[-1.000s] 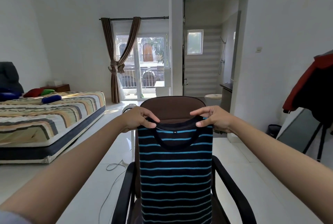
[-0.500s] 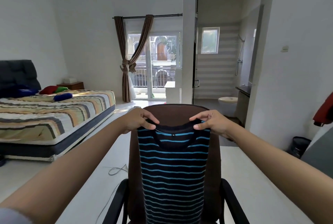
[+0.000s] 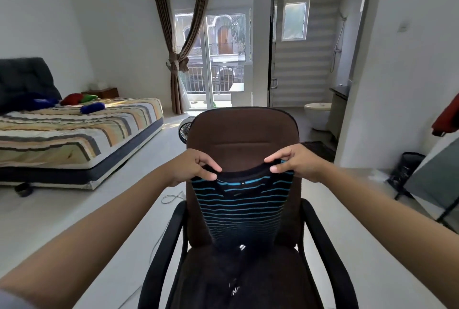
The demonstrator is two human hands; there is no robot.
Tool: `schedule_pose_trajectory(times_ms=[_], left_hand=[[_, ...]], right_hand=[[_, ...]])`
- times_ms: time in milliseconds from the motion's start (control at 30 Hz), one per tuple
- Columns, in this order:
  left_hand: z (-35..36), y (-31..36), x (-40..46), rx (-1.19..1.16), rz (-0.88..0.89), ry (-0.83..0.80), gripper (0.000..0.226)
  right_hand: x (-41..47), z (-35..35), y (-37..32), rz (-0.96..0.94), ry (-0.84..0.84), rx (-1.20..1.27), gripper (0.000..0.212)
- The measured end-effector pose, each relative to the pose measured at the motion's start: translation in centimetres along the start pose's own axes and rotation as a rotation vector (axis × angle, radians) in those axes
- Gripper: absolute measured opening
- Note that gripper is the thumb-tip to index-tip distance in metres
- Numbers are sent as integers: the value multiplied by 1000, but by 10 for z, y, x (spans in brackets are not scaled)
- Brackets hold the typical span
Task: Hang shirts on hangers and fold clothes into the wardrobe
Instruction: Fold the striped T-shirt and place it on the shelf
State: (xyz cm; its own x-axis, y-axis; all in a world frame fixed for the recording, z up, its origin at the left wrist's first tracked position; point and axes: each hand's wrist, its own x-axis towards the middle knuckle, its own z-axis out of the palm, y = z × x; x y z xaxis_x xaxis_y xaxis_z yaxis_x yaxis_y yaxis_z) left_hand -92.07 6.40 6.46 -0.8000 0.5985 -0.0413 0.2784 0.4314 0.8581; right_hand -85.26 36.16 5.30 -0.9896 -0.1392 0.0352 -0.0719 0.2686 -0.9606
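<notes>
Dark navy with thin blue stripes, the shirt (image 3: 242, 206) hangs in front of the back of the brown chair (image 3: 244, 134), its lower end reaching down to the seat, where more dark clothing (image 3: 246, 281) lies. The left hand (image 3: 192, 167) pinches one shoulder of the shirt beside the collar between thumb and fingers, and the right hand (image 3: 291, 162) pinches the other shoulder the same way. Compared with half a second ago, both hands hold the shirt lower against the chair back, so more of the brown backrest shows above the collar, and the seat is now in view. A striped bed (image 3: 74, 132) stands at the left.
</notes>
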Motion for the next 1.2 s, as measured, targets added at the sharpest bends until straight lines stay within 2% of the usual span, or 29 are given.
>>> schedule_pose_trajectory(times_ms=[400,633,900,1200], left_hand=[[128,-105,-212,-172,-242,-130,21],[181,-155,-274,-273,-407,-168,24],[201,-195,-243,-316,-500,-109,25],[191,-246,-102,-183,-518,-148,22]], right_hand=[[-206,143,112,242,-25,126,28],[-260,192,162,385,-78,173,27],[-251,201,204,463,8,197,26],[-142,163,279,535,71,177,29]])
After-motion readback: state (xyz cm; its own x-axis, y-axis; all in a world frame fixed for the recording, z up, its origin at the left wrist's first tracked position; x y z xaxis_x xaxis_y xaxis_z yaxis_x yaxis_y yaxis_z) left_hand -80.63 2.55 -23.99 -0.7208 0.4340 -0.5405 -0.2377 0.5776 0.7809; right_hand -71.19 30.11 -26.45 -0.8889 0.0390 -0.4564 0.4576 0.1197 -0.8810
